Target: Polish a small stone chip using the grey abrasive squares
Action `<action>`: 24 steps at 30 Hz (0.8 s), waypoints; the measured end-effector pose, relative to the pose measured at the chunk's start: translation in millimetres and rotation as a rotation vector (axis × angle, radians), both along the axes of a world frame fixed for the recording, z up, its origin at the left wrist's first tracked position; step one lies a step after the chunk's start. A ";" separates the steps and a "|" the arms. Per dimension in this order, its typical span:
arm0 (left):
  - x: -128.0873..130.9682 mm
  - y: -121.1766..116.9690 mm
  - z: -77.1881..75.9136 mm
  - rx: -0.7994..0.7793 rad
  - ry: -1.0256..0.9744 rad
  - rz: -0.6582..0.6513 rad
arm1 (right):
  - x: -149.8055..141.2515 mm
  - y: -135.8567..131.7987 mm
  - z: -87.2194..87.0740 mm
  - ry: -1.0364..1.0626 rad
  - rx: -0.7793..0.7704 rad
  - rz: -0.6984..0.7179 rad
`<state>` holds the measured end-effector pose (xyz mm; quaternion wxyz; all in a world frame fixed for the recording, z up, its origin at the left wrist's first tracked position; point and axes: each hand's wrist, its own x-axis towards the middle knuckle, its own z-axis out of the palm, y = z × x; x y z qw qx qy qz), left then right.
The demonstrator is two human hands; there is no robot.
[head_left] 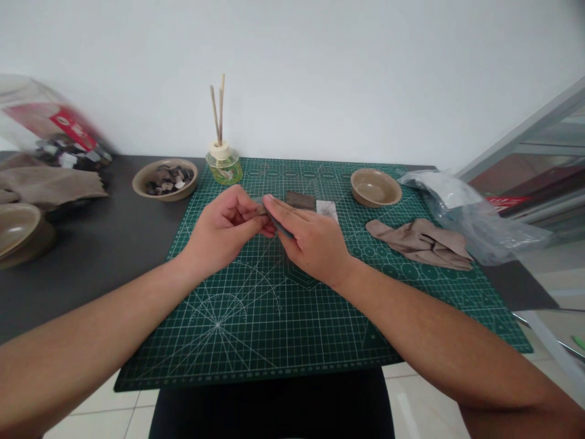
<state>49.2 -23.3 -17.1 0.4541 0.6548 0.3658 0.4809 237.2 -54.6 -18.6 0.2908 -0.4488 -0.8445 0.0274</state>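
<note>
Above the green cutting mat (247,347), my left hand (223,222) is closed in a pinch on a small brownish piece (261,209), mostly hidden by the fingers. My right hand (311,241) has its fingers pressed together over a thin dark grey sheet (282,228), whose edge shows along the thumb side. The sheet meets the small piece where the two hands come together. Just behind my right hand lie a dark brown flat rectangle (300,199) and a white square (326,210), both on the mat.
A bowl of dark irregular pieces (165,181) and a reed diffuser (223,161) stand at back left. Another bowl (376,188), a crumpled brown cloth (423,242) and a clear plastic bag (475,219) are right. Far left are a bowl (21,238), cloth (50,186) and bag (68,134).
</note>
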 end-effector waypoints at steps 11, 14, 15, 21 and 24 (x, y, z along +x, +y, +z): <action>-5.9 4.2 2.5 0.066 0.013 0.058 | 2.4 1.5 0.1 0.060 0.000 -0.107; -5.4 4.6 2.7 0.063 0.071 0.060 | 2.3 0.2 1.8 0.059 0.015 -0.034; -5.2 4.4 2.6 0.049 0.094 0.050 | 2.0 -0.1 2.0 0.051 0.016 -0.004; -5.7 3.6 1.4 0.000 0.082 0.021 | 0.3 0.9 -0.1 0.013 0.006 0.041; -5.6 4.3 0.7 -0.010 0.038 0.042 | 0.5 1.7 0.6 0.001 -0.006 0.005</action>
